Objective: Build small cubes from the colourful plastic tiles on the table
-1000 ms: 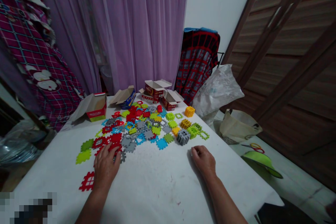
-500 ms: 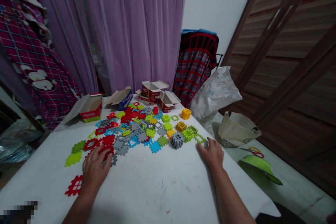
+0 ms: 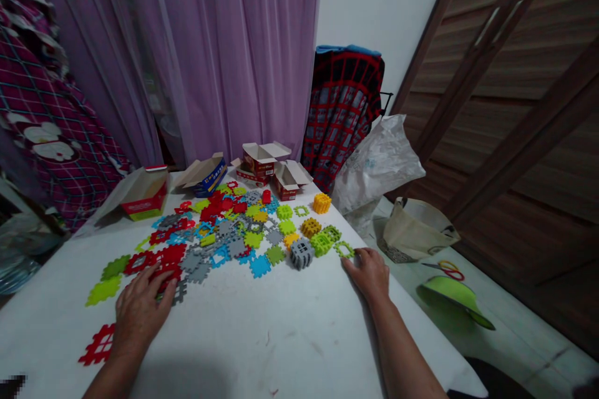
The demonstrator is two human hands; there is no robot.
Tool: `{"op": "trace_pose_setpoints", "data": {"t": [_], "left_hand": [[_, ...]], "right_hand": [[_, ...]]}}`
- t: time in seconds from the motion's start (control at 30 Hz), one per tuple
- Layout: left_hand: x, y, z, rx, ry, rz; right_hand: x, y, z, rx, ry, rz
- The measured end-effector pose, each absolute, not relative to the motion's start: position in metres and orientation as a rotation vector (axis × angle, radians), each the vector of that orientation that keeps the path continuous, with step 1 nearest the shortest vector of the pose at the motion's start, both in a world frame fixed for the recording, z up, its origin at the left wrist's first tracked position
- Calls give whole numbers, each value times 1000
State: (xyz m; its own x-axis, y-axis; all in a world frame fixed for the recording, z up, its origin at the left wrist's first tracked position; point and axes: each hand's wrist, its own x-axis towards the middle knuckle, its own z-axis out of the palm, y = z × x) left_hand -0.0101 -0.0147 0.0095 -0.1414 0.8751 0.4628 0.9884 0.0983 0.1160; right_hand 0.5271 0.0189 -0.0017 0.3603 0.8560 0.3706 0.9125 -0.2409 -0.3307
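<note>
The left hand (image 3: 139,308) is lying flat in the lower left of the frame, fingers spread open and holding nothing. Its fingertips are touching flat red pieces (image 3: 169,258) and a gray piece (image 3: 179,292) at the near edge of the pile. The right hand (image 3: 373,272) is resting close to the table's right edge, fingers loosely open, tips touching a green frame piece (image 3: 345,249). A gray cube (image 3: 301,253) is sitting just left of that. White table (image 3: 262,336) is showing between both hands.
</note>
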Motion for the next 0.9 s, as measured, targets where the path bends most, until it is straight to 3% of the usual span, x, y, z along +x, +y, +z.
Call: {"op": "trace_pose_setpoints", "data": {"t": [0.33, 0.9], "left_hand": [[-15, -14, 7, -1861, -2081, -568], [-15, -13, 7, -1859, -2110, -545]], "right_hand": [[489, 24, 9, -1742, -1384, -211], [469, 35, 6, -1754, -1523, -218]]}}
